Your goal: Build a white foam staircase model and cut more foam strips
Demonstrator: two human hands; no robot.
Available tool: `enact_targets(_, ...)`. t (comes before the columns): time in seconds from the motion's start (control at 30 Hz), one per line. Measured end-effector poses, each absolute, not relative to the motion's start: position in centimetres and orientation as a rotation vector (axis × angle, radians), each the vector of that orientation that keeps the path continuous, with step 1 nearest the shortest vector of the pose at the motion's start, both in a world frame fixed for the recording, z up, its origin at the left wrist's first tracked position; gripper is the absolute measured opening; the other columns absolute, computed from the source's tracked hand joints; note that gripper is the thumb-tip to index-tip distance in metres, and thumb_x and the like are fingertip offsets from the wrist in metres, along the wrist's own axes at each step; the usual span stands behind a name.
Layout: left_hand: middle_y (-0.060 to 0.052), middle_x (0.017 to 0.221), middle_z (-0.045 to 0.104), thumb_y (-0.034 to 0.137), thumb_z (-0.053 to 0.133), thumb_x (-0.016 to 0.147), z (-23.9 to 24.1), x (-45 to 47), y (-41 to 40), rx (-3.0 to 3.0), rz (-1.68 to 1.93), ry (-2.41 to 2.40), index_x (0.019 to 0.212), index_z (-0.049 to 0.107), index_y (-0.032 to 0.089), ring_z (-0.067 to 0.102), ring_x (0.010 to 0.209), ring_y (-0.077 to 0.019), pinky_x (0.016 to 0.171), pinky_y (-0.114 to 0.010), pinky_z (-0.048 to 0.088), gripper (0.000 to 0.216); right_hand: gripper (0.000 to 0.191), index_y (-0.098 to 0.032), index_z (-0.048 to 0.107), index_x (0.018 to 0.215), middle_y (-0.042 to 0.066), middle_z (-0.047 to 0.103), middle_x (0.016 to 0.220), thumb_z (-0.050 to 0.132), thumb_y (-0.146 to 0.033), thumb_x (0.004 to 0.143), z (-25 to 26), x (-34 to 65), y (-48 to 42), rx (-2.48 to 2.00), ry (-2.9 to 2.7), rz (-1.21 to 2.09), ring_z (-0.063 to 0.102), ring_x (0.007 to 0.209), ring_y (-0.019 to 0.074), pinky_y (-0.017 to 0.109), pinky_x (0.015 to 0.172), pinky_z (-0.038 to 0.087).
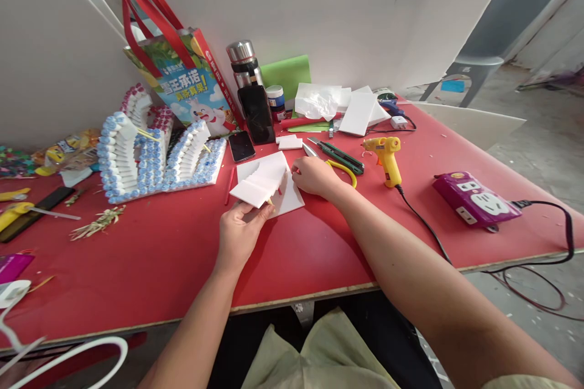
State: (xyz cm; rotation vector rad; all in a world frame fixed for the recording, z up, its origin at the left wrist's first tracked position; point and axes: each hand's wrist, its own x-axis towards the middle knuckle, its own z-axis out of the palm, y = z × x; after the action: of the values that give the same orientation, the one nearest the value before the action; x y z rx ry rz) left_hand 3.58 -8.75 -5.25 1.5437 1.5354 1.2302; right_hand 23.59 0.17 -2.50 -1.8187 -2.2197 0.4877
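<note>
My left hand [243, 225] grips a white foam piece [261, 181] by its near edge, thumb in front, and holds it tilted above the table. The piece has a stepped face, and a short yellowish stick [269, 201] pokes out beneath it. Under it lies a flat white foam sheet [292, 197]. Over the sheet's right edge is my right hand [314, 175], fingers curled and pressed together; what they hold, if anything, is hidden. Yellow-handled scissors [344, 171] and a green utility knife [340, 155] lie just beyond that hand. A red pen [229, 186] rests left of the sheet.
On the red table [182, 273], a yellow glue gun [385, 158] and purple power strip [477, 200] trail cords at right. Blue-and-white foam models [150, 161] stand at left. A bag [191, 82], flask [245, 64] and phones [256, 112] stand or lie behind.
</note>
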Motion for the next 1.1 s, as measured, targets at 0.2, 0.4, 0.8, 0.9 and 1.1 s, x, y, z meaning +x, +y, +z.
enact_targets(0.2, -0.008, 0.104, 0.078, 0.041, 0.077, 0.078, -4.2, 3.3, -9.3, 1.699, 1.139, 1.677, 0.1, 0.079, 0.019, 0.07, 0.099, -0.0286, 0.084, -0.033, 0.054, 0.031, 0.021, -0.017, 0.069, 0.092, 0.014, 0.074, 0.102, 0.049, -0.018, 0.087, -2.5, 23.6, 0.3, -1.794, -2.206, 0.482, 0.068, 0.093, 0.0281, 0.029, 0.062, 0.042)
enact_targets(0.4, -0.008, 0.122, 0.07, 0.036, 0.071, 0.084, -3.9, 1.4, -11.2, 1.666, 1.252, 1.776, 0.108, 0.075, 0.022, 0.066, 0.111, -0.0266, 0.098, -0.036, 0.051, 0.028, 0.023, -0.014, 0.067, 0.09, 0.015, 0.074, 0.078, 0.043, -0.015, 0.088, -1.9, 24.2, 0.0, -1.776, -2.067, 0.676, 0.067, 0.064, 0.0233, 0.028, 0.056, 0.045)
enact_targets(0.8, -0.014, 0.106, 0.075, 0.014, 0.08, 0.067, -1.7, 0.3, -10.4, 0.685, 1.394, 1.408, 0.092, 0.078, 0.011, 0.067, 0.112, -0.0267, 0.103, -0.04, 0.054, 0.025, 0.022, -0.015, 0.066, 0.084, 0.013, 0.072, 0.067, 0.046, -0.022, 0.09, -1.8, 24.4, 0.0, -1.723, -1.761, 1.164, 0.069, 0.053, 0.0237, 0.029, 0.053, 0.053)
enact_targets(0.9, -0.013, 0.107, 0.076, 0.014, 0.083, 0.063, -2.1, 0.2, -9.8, 0.721, 1.363, 1.406, 0.095, 0.078, 0.012, 0.07, 0.102, -0.0232, 0.093, -0.034, 0.056, 0.033, 0.019, -0.016, 0.066, 0.08, 0.012, 0.073, 0.068, 0.05, -0.023, 0.089, -2.1, 24.7, 0.4, -1.712, -1.69, 1.226, 0.07, 0.057, 0.0237, 0.028, 0.055, 0.054)
enact_targets(1.1, -0.01, 0.106, 0.077, 0.018, 0.09, 0.055, -2.9, 0.4, -9.2, 0.771, 1.337, 1.356, 0.103, 0.078, 0.014, 0.069, 0.095, -0.0197, 0.083, -0.028, 0.055, 0.05, 0.014, -0.018, 0.06, 0.072, 0.011, 0.075, 0.074, 0.053, -0.019, 0.084, -2.1, 25.0, 0.7, -1.632, -1.521, 1.373, 0.069, 0.058, 0.0218, 0.029, 0.054, 0.056)
